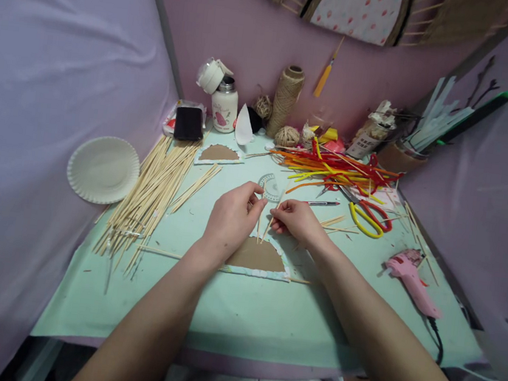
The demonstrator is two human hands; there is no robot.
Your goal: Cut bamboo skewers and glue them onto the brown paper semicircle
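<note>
A brown cardboard half circle (259,257) with a pale patterned edge lies flat on the table, its straight side toward me. Thin wooden sticks stand out from its curved top. My right hand (294,221) pinches one slanting stick (270,224), whose lower end meets the cardboard. Just left of it, my left hand (235,213) has thumb and fingers bent together at the top of another stick (259,229); the fingertips partly hide the contact. Behind the hands lies a clear protractor (271,186).
Many wooden sticks (153,191) and a paper plate (103,170) are on the left. Coloured pipe cleaners (330,165), scissors (370,219) and a pink glue gun (414,283) lie on the right. Twine (286,101) and a white bottle (224,106) stand behind.
</note>
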